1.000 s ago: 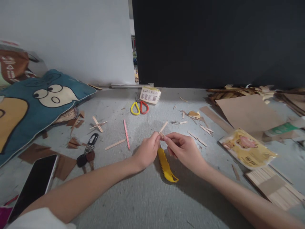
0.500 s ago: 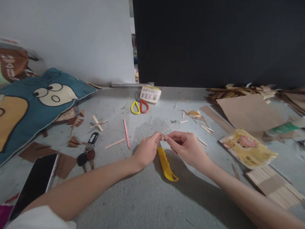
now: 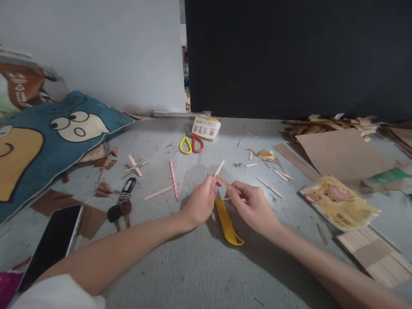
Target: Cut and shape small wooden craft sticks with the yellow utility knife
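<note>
My left hand, fingers closed, pinches a pale wooden craft stick that points up and away. A thin brown strip, perhaps cardboard, runs from beside that stick to my right hand. The thumb and forefinger of the right hand are pressed together on the strip's near end. Under and between the hands lies a yellow-handled craft knife on the table; its tip is partly hidden by the left hand. To the left rest a pink patterned pen and another craft stick.
Scissors lie farther back near a small white packet. Stick pieces and scraps are scattered on both sides. Left are keys, a phone and a blue cushion; right are a yellow packet and bundled craft sticks.
The craft stick in my left hand now stands more upright, showing its flat side. More of the brown strip shows between the hands, and my right hand sits slightly lower. The view has shifted a little.
</note>
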The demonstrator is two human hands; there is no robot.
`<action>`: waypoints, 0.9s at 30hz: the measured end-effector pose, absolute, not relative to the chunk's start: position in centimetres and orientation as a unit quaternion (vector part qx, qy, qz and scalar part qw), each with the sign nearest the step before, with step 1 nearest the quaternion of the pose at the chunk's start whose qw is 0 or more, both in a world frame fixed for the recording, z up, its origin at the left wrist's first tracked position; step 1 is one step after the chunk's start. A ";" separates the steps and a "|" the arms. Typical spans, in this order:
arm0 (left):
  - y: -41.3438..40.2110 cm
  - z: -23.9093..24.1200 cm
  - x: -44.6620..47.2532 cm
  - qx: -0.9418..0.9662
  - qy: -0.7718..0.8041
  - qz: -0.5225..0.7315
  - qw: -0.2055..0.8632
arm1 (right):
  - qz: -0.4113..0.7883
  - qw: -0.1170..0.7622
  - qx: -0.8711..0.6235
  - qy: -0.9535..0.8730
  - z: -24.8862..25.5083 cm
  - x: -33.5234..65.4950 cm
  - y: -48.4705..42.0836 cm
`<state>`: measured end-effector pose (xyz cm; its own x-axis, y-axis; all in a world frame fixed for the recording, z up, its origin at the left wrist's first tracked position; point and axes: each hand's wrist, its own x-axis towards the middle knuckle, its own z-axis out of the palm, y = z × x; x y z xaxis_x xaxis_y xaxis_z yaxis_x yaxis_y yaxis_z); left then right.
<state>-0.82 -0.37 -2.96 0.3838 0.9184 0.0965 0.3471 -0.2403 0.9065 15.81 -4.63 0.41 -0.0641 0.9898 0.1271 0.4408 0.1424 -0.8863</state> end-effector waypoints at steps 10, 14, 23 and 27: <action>-0.9 -2.0 -1.0 0.770 0.436 0.270 0.380 | 0.450 0.414 -0.515 -0.601 -0.4 15.7 -4.6; -1.1 -1.6 -1.0 0.778 0.449 0.237 0.369 | 0.451 0.416 -0.507 -0.605 -0.7 15.8 -4.5; -0.8 -1.9 -0.8 0.763 0.425 0.281 0.397 | 0.476 0.427 -0.500 -0.584 -0.7 15.7 -4.4; -0.6 -2.1 -0.7 0.713 0.386 0.324 0.487 | 0.468 0.425 -0.507 -0.586 -1.0 15.7 -4.4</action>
<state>-0.73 -0.61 -2.08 0.4916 0.8665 0.0868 0.2356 -0.2282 0.9447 15.73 -4.38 -0.99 -0.1239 0.9920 0.0238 0.1966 0.0481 -0.9793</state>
